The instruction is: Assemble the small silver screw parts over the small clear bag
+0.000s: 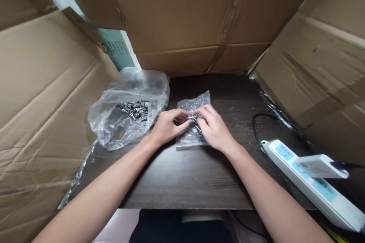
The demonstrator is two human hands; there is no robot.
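A small, shiny silver metal piece (192, 118), short and narrow, its finer detail too small to tell, sits above a crinkled clear bag (185, 143) on the dark surface (171, 182). The left hand (170, 124) pinches it between thumb and fingers; the right hand (213, 126), fingers curled, grips its other side.

apparently a screw (192, 118) between both hands (167, 126) (214, 128)

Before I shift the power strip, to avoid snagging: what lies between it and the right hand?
The head view shows a black cable and dark tabletop.
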